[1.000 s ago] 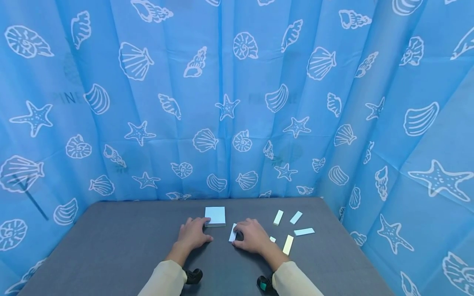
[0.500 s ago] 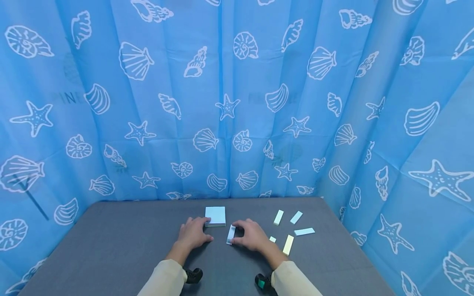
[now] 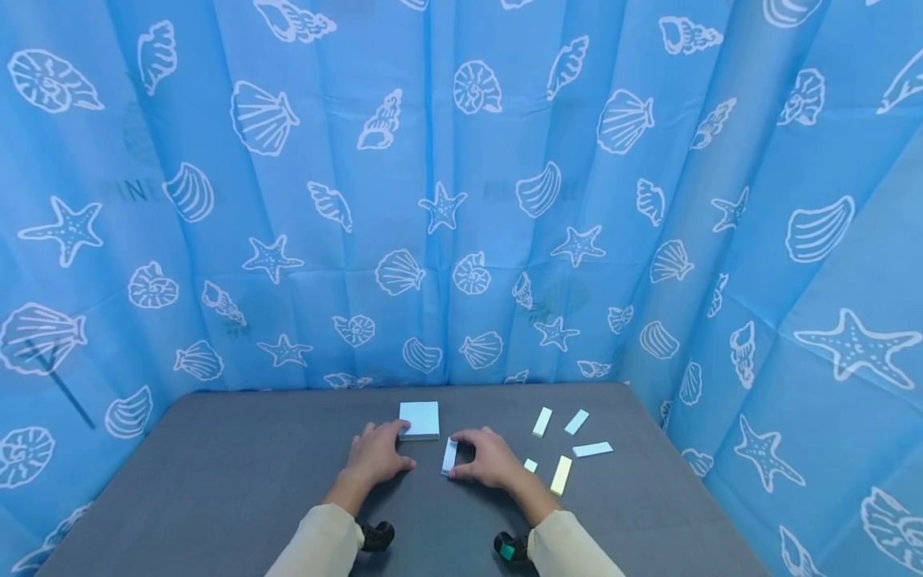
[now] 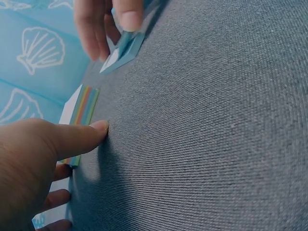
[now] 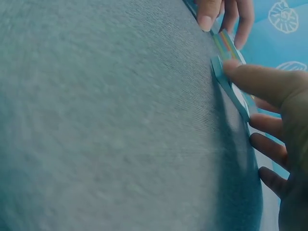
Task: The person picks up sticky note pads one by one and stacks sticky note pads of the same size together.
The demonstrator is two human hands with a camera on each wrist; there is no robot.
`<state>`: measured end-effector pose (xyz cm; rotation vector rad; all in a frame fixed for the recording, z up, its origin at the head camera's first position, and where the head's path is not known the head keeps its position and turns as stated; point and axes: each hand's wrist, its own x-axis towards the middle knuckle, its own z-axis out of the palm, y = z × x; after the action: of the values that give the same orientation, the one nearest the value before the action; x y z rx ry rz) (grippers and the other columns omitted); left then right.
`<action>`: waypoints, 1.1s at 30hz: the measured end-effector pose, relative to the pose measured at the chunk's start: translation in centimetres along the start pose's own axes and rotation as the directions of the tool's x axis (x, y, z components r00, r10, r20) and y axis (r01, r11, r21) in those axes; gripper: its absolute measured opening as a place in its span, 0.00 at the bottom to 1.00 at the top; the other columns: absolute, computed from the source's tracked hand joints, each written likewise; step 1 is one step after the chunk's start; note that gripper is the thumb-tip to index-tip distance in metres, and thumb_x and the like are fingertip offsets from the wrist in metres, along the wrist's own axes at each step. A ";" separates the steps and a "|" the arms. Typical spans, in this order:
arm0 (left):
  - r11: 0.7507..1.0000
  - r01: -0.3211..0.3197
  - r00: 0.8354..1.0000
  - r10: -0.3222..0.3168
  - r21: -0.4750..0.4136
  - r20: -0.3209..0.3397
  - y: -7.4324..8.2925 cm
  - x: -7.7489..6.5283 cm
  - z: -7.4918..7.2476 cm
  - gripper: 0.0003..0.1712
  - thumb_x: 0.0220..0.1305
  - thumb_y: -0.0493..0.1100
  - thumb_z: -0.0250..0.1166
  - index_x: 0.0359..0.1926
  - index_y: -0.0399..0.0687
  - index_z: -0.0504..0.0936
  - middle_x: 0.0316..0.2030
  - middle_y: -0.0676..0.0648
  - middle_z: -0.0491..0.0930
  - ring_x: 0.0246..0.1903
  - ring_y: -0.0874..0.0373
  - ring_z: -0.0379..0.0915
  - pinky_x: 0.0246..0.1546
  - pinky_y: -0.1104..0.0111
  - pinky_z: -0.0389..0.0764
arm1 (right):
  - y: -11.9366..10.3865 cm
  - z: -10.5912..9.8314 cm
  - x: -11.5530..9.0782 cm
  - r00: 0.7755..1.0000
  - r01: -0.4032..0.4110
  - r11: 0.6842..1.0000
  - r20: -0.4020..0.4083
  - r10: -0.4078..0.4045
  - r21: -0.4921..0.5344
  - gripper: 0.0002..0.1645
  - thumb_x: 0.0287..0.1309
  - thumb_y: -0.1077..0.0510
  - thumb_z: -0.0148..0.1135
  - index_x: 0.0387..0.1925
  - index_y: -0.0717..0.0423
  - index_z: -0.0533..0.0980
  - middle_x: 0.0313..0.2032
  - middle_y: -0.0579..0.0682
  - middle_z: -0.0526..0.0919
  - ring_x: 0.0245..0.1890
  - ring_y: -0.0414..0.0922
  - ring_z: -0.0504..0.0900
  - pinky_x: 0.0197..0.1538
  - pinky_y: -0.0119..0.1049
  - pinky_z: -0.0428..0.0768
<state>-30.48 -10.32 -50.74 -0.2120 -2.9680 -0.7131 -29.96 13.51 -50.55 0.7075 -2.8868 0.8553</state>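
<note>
A square sticky-note block [image 3: 421,417], pale on top with coloured layers along its side [image 4: 85,108], lies near the middle of the table. My left hand [image 3: 372,455] touches its left edge with the fingers, while the thumb stretches out over the cloth. To the right, my right hand [image 3: 489,457] holds a narrow pale-blue note pad [image 3: 449,458] between thumb at the near end and fingers at the far end. In the right wrist view a blue strip [image 5: 224,82] of that pad bends up under the thumb.
Several narrow note pads lie right of my right hand: a cream one [image 3: 542,422], a pale-blue one [image 3: 577,422], another pale-blue one [image 3: 592,449] and a yellow one [image 3: 561,475]. A small pale piece [image 3: 530,465] shows beside the wrist. A blue shell-print curtain [image 3: 433,320] hangs behind the grey table [image 3: 238,481].
The narrow pad has moved slightly left, and more of it shows as my right fingers and thumb now sit at its two ends. My left hand has stayed in place.
</note>
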 end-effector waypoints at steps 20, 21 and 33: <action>0.995 -0.085 0.985 0.091 0.048 -0.149 -0.9 1.0 0.6 0.24 0.59 0.49 0.71 0.57 0.52 0.81 0.48 0.46 0.82 0.43 0.48 0.75 0.45 0.50 0.75 | -0.6 0.2 -0.2 0.997 0.075 0.994 0.001 -0.075 -0.084 0.28 0.47 0.45 0.75 0.50 0.50 0.81 0.56 0.49 0.79 0.53 0.49 0.71 0.55 0.50 0.69; 0.995 -0.085 0.984 0.092 0.055 -0.150 -0.9 1.1 0.6 0.24 0.59 0.49 0.71 0.56 0.52 0.81 0.48 0.46 0.82 0.43 0.48 0.75 0.45 0.50 0.76 | -0.6 0.2 -0.2 0.997 0.076 0.994 0.000 -0.076 -0.083 0.28 0.47 0.45 0.75 0.50 0.50 0.81 0.56 0.49 0.79 0.53 0.49 0.71 0.55 0.50 0.69; 0.981 -0.102 0.985 0.123 0.166 -0.121 0.2 2.5 0.2 0.20 0.58 0.48 0.72 0.50 0.48 0.83 0.42 0.46 0.84 0.42 0.49 0.80 0.44 0.53 0.79 | -0.7 0.3 -0.3 0.998 0.069 0.993 -0.008 -0.070 -0.091 0.27 0.48 0.46 0.75 0.50 0.50 0.81 0.55 0.48 0.79 0.53 0.49 0.72 0.56 0.52 0.68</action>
<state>-32.94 -9.81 -50.55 -0.3073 -2.8432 -0.4558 -29.33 13.01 -50.51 0.7858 -2.8509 0.7133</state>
